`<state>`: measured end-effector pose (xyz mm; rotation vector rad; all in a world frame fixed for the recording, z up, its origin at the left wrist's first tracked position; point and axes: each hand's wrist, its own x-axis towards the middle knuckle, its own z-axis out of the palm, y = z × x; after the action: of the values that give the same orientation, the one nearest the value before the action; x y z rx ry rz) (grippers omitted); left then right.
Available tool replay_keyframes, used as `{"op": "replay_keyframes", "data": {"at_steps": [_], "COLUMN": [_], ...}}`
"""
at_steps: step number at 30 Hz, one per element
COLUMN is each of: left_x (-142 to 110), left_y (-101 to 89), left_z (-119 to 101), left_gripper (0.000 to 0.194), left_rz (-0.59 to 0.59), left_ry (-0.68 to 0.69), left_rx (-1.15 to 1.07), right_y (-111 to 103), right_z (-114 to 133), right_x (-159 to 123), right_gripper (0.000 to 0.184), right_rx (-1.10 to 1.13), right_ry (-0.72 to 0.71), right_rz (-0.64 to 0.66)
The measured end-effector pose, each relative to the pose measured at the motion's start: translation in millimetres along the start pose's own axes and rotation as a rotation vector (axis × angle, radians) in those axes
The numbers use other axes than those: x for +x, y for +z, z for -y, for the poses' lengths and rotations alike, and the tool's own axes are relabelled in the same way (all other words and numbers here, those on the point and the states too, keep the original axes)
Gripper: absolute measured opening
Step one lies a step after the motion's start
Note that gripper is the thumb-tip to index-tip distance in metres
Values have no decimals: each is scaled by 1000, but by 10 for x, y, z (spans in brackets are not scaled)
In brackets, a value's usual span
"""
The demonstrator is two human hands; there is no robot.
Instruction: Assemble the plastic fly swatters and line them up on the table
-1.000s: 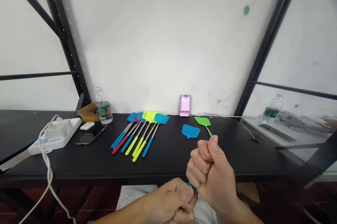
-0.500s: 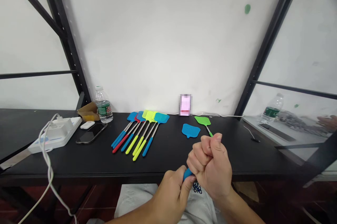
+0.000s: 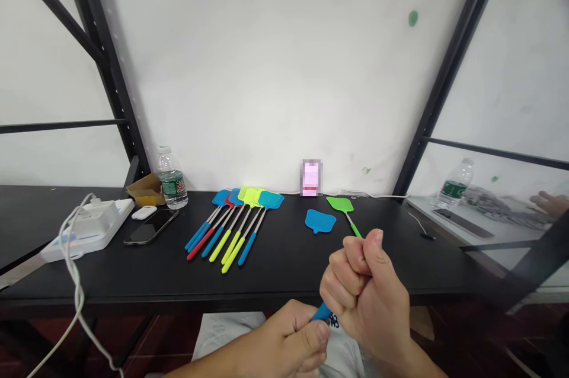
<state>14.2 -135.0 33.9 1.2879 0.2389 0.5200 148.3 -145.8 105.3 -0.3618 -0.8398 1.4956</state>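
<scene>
A blue fly swatter handle [image 3: 322, 311] shows between my two fists, in front of the table edge. My left hand [image 3: 291, 336] is wrapped round its lower part, thumb along it. Closed in a fist, my right hand [image 3: 367, 286] grips the handle's upper end; whatever lies inside the fist is hidden. Beyond the hands a loose blue swatter head [image 3: 320, 221] lies flat on the black table [image 3: 155, 274]. A green fly swatter [image 3: 341, 204] is partly covered by my right hand. To the left several fly swatters [image 3: 231, 244] lie side by side, with blue, red and yellow handles.
On the left are a white power strip [image 3: 95, 227] with cables, a phone [image 3: 152, 227], a white earphone case [image 3: 144, 212], a cardboard box [image 3: 146, 190] and a water bottle [image 3: 171, 179]. A blurred pink screen [image 3: 310, 178] leans on the wall. Black metal posts [image 3: 448, 76] flank the table.
Both hands have moved slightly down, the right one also a little to the right. Slightly more of the green swatter's handle shows. The objects on the table lie as before.
</scene>
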Motion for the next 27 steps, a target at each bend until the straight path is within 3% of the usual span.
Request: {"op": "replay_keyframes", "data": {"at_steps": [5,7,9,11,13,16,18,19,22,25,27], "left_x": [46,92,134,148,121,38,5,10,126,360,522], "left_y": [-68,-87,-97,-92,-71,-19,10,14,-44,-201,-319], "left_z": [167,276,333,284,131,-141,-237,-248,-178,-90,-63], "left_gripper": [59,55,51,41,17,22,12,9,25,28,28], "left_rz": [66,-42,-273,-426,-490,-492,-540,-559,-642,-749,-757], "left_ry": [-45,-38,-31,-11,71,151,158,143,166,240,255], "left_rx": [-103,-42,110,401,609,717,810,851,918,949,993], "right_y": [-86,-168,-240,-267,-243,-161,-114,-101,-126,-225,-309], "right_z": [138,328,516,600,525,184,-77,-188,-387,-421,-408], "right_x": [85,119,137,149,172,241,301,333,437,567,665], "right_gripper": [58,57,56,56,56,57,57,57,53,46,43], "right_rx": [-27,-30,-30,-41,-60,-80,-100,-110,-106,-75,-58], "right_ry": [1,-116,-277,-311,-248,-129,-129,-147,-196,-225,-225], "right_rz": [-27,-64,-107,-138,-116,-65,-75,-79,-103,-173,-229]}}
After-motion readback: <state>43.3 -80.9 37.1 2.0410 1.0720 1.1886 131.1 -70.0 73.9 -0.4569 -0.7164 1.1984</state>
